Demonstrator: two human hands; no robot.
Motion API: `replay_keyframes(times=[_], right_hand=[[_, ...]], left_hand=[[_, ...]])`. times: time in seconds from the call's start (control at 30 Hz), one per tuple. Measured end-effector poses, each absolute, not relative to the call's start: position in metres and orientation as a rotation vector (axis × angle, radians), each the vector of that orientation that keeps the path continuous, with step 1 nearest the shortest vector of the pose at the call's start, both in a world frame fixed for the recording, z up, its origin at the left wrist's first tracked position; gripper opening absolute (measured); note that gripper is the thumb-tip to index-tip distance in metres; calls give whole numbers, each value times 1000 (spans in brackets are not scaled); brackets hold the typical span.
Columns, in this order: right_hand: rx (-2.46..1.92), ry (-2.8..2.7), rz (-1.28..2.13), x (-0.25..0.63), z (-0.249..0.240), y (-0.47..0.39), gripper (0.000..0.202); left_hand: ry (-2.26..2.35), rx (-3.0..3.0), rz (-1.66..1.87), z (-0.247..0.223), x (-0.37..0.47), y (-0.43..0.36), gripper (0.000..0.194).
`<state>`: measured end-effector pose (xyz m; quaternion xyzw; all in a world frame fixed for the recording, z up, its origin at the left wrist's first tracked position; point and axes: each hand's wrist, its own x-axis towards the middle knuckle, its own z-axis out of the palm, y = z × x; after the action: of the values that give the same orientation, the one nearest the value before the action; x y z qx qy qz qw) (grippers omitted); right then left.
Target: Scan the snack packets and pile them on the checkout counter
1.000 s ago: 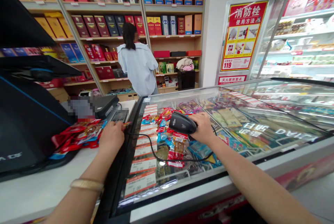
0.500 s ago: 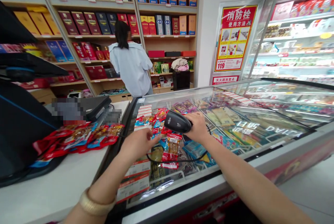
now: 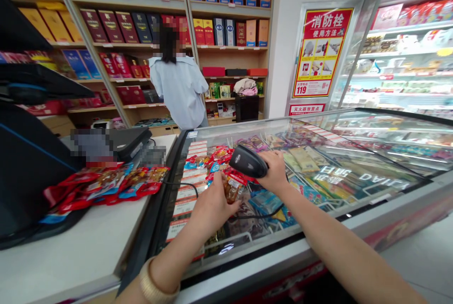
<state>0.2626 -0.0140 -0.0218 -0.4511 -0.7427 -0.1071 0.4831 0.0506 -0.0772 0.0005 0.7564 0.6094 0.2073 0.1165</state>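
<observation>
My right hand [image 3: 275, 170] is wrapped round the handle of a black barcode scanner [image 3: 248, 160], its head pointing left over the freezer's glass top. Below the scanner, my left hand [image 3: 214, 196] grips a red snack packet [image 3: 233, 190] with a clear window showing brown food. A bracelet circles the left wrist. Several more red and blue snack packets [image 3: 220, 154] lie on the glass just beyond both hands. The scanner's black cable [image 3: 184, 184] runs over the glass, partly hidden behind my left hand.
A chest freezer [image 3: 318, 228] with a glass lid fills the middle and right. On the white counter [image 3: 106, 242] at left, a pile of snack packets [image 3: 116, 183] lies beside a dark checkout terminal [image 3: 31, 162]. A person [image 3: 179, 87] stands facing the shelves behind.
My left hand has moved right and taken hold of the snack packet that lay under the scanner. The scanner has shifted slightly to the right in my right hand.
</observation>
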Motion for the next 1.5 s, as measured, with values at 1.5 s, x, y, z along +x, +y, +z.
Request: replay_keyframes(times=[1.5], right_hand=[[-965,-2070,-315,257,-18,-20,21]], left_hand=[[2295,2478,1040,8,-15,-40,63]])
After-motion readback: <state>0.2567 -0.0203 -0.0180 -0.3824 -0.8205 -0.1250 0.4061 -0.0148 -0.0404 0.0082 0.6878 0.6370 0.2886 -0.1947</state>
